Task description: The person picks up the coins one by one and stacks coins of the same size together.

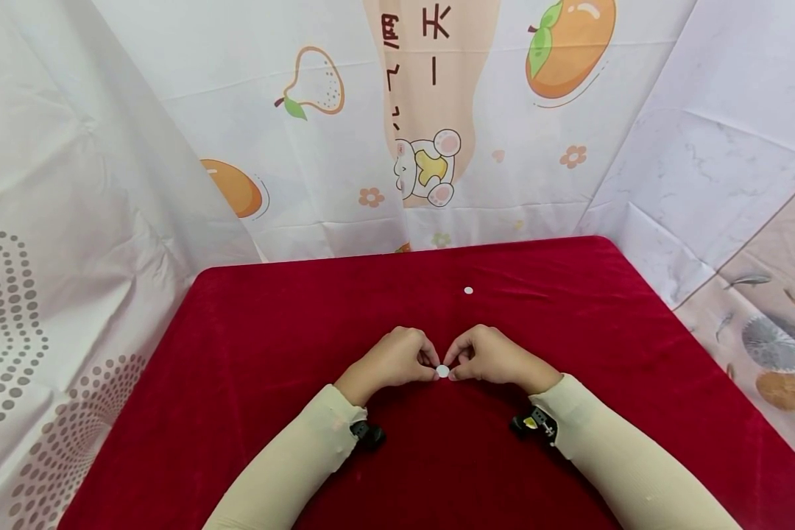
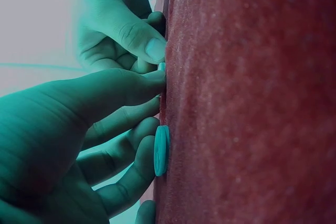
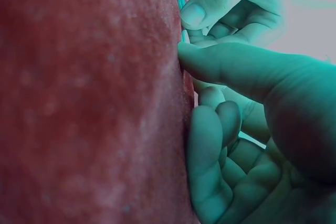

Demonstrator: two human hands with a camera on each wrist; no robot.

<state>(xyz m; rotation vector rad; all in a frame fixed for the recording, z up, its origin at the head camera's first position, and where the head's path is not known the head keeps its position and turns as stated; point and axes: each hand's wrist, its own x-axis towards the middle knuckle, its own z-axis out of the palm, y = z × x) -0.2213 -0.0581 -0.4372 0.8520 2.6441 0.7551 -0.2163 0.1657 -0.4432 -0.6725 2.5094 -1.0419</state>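
Observation:
A small round white disc (image 1: 442, 371) is between my two hands, low over the red cloth. My left hand (image 1: 397, 358) pinches its left side with thumb and index finger. From the other side, the thumb and index fingertips of my right hand (image 1: 495, 358) grip it. Both wrist views show only a thin sliver of this disc at the thumb tips. A thicker disc piece (image 2: 161, 151) with a layered edge shows by the curled left fingers in the left wrist view; in the head view the left hand hides it. Farther back lies another white disc (image 1: 468, 290).
The red cloth (image 1: 291, 316) covers the whole table, with slight wrinkles at the back right. Printed white curtains (image 1: 344, 162) hang behind and along both sides. A small black wrist camera (image 1: 369, 434) sits under the left cuff, another (image 1: 535, 425) under the right.

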